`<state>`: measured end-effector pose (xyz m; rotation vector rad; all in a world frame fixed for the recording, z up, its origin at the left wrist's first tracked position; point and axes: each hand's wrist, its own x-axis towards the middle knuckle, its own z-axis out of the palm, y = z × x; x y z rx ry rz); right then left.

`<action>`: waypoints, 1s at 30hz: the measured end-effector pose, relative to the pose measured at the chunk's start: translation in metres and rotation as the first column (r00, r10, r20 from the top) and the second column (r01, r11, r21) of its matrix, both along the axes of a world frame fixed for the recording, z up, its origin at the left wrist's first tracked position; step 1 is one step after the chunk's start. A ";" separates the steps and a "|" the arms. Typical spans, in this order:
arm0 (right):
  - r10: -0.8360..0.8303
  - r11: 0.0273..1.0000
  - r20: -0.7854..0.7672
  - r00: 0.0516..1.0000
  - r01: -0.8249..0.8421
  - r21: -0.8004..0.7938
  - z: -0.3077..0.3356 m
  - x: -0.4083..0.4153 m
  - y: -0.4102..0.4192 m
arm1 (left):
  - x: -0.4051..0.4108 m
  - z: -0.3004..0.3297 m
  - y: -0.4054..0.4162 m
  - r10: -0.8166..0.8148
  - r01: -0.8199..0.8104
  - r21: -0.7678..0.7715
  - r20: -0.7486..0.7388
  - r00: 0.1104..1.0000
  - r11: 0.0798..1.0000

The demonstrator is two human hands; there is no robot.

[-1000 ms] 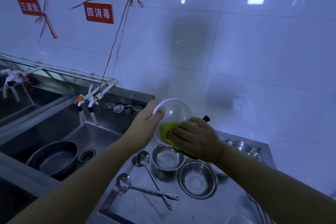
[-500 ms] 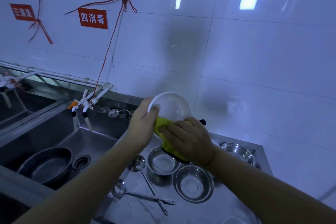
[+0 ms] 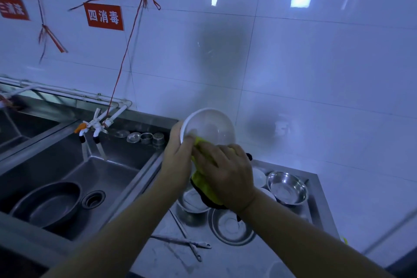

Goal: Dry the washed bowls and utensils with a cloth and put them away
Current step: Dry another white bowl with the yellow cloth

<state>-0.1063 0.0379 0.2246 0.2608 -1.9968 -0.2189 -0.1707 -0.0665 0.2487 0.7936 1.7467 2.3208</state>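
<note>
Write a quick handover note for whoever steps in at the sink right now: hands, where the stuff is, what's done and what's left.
Left hand grips the white bowl by its rim, held up and tilted over the counter.
Right hand presses the yellow cloth into the bowl's lower edge.
Three steel bowls sit on the counter under the hands, with two ladles lying crossed in front of them.
A dark basin sits in the sink.
Done: wiping of the white bowl is under way.
Left: finish it, dry the steel bowls and ladles, and put everything away.
</note>
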 end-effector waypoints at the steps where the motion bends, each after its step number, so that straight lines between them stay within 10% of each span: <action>1: 0.018 1.000 0.009 1.000 -0.018 0.012 -0.004 0.001 0.000 | -0.002 -0.001 -0.002 -0.012 0.011 -0.018 -0.050 0.999 1.000; 9: 0.234 0.855 0.186 0.954 -0.293 0.427 0.002 0.015 0.057 | -0.032 0.022 -0.020 -0.350 0.145 -0.633 -0.210 0.913 0.760; 17: 0.013 0.998 0.126 0.992 -0.021 0.059 -0.011 0.010 0.011 | -0.004 -0.024 -0.006 -0.007 0.002 -0.075 -0.064 0.998 0.997; 23: 0.087 0.992 0.427 0.900 -0.118 0.047 -0.013 0.017 0.014 | -0.018 -0.014 -0.014 -0.070 0.029 -0.197 -0.205 0.976 0.980; 30: -0.092 0.953 0.405 0.909 -0.038 0.302 0.004 0.003 0.045 | -0.021 -0.023 -0.015 -0.164 0.113 -0.317 -0.138 0.977 0.942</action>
